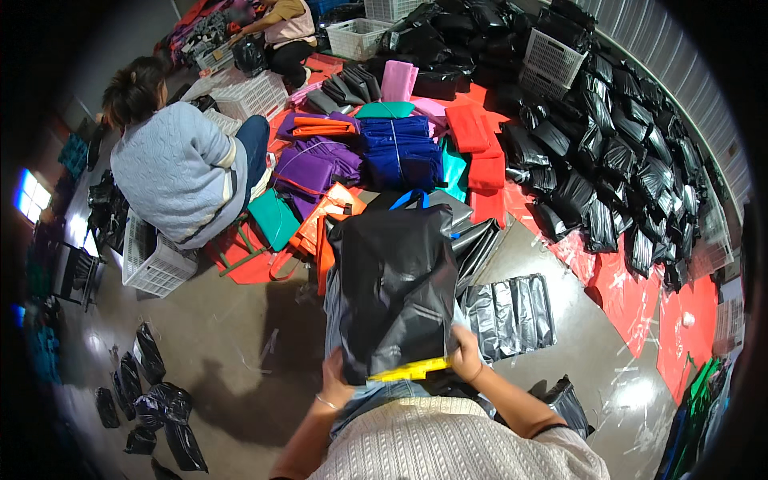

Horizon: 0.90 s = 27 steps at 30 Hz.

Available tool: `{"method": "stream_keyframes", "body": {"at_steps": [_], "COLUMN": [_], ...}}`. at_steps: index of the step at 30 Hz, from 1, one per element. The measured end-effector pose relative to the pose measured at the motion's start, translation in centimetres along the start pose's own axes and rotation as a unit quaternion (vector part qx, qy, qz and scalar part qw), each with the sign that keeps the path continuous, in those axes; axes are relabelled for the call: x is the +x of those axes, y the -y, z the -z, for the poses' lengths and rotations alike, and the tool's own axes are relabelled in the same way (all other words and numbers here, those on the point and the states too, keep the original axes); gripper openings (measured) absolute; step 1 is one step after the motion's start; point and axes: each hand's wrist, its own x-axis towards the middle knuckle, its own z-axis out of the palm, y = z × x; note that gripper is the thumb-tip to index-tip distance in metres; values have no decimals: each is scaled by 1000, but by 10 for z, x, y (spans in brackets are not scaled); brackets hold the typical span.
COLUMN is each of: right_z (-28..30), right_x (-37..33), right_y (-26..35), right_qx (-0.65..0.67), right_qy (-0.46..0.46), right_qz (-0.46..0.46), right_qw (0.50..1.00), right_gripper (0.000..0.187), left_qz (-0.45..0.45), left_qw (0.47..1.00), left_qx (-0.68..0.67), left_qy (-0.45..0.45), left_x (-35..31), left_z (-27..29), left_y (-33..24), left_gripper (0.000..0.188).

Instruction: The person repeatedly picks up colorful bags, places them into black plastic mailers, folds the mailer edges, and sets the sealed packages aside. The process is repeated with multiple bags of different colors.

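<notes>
A flat black sheet-like bag (pixel 398 280) lies across my lap, with a bright yellow strip (pixel 410 370) along its near edge. My left hand (pixel 336 382) holds its near left corner, the fingertips partly hidden by the bag. At the near right corner my right hand (pixel 466 354) is closed on the edge beside the yellow strip. A blue strap (pixel 410 198) shows at the far end; whether it belongs to this bag I cannot tell. More folded black bags (pixel 478 244) lie just beyond on the right.
Folded purple (pixel 308 168), navy (pixel 400 152) and red bundles (pixel 472 132) lie ahead. Black plastic packages (pixel 592 152) pile up at right. Flat black packs (pixel 510 316) lie beside me. A person in light blue (pixel 180 160) sits left near a white crate (pixel 156 260); another works farther back.
</notes>
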Motion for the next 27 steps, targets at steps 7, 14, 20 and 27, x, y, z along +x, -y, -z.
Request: {"method": "stream_keyframes", "body": {"at_steps": [7, 14, 20, 27], "right_z": [22, 44, 33, 49], "right_x": [145, 77, 4, -10], "right_y": [11, 39, 29, 21], "right_qx": [-108, -158, -175, -244], "right_qy": [-105, -110, -103, -50], "right_qz": [-19, -67, -123, -153], "right_qw": [988, 979, 971, 956], "right_gripper": [10, 2, 27, 29], "left_qz": [110, 159, 244, 415], "left_qw": [935, 970, 967, 876], "left_qx": [336, 181, 53, 232], "left_qy": [3, -30, -56, 75], "left_x": [142, 79, 20, -2], "left_z": [54, 54, 24, 24], "left_y": [-40, -61, -45, -39], "left_gripper": [14, 33, 38, 24]}}
